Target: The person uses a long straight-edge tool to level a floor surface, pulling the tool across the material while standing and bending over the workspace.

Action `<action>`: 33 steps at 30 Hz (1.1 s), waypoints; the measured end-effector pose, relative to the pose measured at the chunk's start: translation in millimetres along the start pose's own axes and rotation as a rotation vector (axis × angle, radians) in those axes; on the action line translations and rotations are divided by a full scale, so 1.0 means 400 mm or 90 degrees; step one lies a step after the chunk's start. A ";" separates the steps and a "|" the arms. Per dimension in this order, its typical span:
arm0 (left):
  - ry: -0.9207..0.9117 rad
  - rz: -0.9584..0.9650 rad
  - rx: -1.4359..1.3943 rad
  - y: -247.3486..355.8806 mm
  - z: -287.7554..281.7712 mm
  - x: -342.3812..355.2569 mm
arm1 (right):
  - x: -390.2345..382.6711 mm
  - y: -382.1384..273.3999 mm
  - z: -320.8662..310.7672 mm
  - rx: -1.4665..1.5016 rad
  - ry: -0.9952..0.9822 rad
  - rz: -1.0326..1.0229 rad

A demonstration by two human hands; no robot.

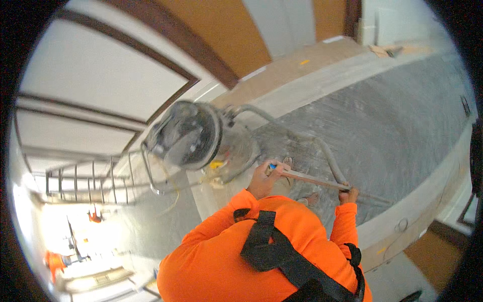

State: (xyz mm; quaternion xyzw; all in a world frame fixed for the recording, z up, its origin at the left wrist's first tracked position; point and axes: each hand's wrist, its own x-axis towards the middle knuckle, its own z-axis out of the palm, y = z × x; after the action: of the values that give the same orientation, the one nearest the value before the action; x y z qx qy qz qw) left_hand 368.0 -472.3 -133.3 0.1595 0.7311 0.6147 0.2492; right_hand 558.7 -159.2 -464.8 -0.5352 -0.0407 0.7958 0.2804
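Straight, slender brownish wand [316, 179] clamped in left hand [265, 178] and right hand [348, 195], elbows bent; dusty, rounded, black-topped vacuum [188, 137] at ten o'clock.

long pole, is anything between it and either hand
Nothing visible is: the left hand and the right hand both already hold the long pole. The grey hose runs down close to the right hand.

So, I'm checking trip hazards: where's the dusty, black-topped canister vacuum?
In the head view, the vacuum is left of centre, between the left hand and the white, brown-trimmed wall panels, its long grey hose curving rightward.
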 end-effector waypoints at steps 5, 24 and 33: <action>0.063 -0.029 -0.095 -0.058 0.018 -0.126 | -0.125 0.018 0.032 -0.031 0.108 0.049; 0.100 -0.098 -0.004 -0.390 -0.699 -0.393 | -0.218 0.296 -0.273 -0.699 0.050 -0.244; 0.626 -0.318 0.432 -0.776 -1.182 -0.468 | -0.336 0.325 -0.443 -0.218 -0.010 0.068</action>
State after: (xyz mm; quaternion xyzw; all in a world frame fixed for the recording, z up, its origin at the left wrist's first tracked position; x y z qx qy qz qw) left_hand 280.1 -1020.9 -348.6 -0.2453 0.9288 0.2743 -0.0434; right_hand 697.6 -375.8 -475.9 -0.5707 -0.1491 0.7950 0.1417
